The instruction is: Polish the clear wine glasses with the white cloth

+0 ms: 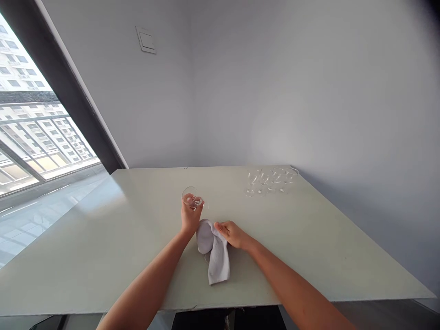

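My left hand (191,215) is closed around a clear stemmed glass (189,193), its round rim facing up and tilted above the table. Close by on the right, my right hand (233,233) pinches a white cloth (218,261) between thumb and fingers. Part of the cloth bunches near my left wrist, and its lower end hangs toward the table's front edge. The glass and the cloth are apart. My left hand's fingers hide the lower part of the glass.
Several clear stemmed glasses (270,181) stand grouped at the table's back right. The pale table (137,256) meets grey walls behind it, one with a light switch (147,41). A window (37,119) lies to the left.
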Demonstrator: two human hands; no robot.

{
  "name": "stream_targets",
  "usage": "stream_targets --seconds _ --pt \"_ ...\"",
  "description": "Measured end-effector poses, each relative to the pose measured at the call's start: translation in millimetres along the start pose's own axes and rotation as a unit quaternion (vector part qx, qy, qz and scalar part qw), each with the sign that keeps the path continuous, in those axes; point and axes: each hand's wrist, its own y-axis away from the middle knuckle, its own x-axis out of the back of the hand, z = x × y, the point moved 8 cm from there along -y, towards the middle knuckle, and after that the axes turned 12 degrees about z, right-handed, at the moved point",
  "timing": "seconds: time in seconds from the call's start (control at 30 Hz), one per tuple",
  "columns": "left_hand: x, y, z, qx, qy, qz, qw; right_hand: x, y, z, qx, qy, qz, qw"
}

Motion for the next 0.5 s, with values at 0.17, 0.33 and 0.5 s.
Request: stream_targets --seconds 0.17,0.33,0.5 --pt "-3.5 1 -8 0.002 -0.01 -0.006 1.0 26 -9 -7 0.063 0.208 0.128 0.968" --pt "-7.8 5 -17 0.033 -0.009 -0.015 0.999 22 -10 1 0.045 0.209 0.099 0.972" --pt "-3.8 -1 -27 0.062 -0.003 0.0 0.998 16 -8 2 0.051 0.234 0.068 0.968"
